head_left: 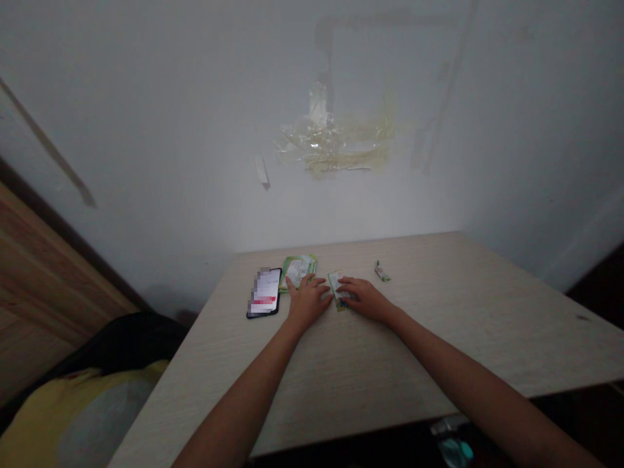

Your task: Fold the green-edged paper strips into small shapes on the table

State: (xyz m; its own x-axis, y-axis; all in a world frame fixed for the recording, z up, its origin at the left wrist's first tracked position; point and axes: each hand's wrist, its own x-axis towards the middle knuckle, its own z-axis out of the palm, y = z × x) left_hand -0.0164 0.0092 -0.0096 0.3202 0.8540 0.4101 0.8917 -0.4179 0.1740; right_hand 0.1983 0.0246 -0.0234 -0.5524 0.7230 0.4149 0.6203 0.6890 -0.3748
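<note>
A small green-and-white printed packet lies flat on the table between my two hands. My right hand rests over its right side with the fingers spread. On the left, my left hand lies with fingers apart, its fingertips near the packet's left edge and its thumb by a larger green-and-white packet. Part of that larger packet is hidden behind my left hand. What the lettering says is too small to read.
A phone with a lit screen lies left of the larger packet. A small crumpled green-and-white wrapper sits to the right on the wooden table. Behind stands a wall with old tape. Yellow fabric is at lower left.
</note>
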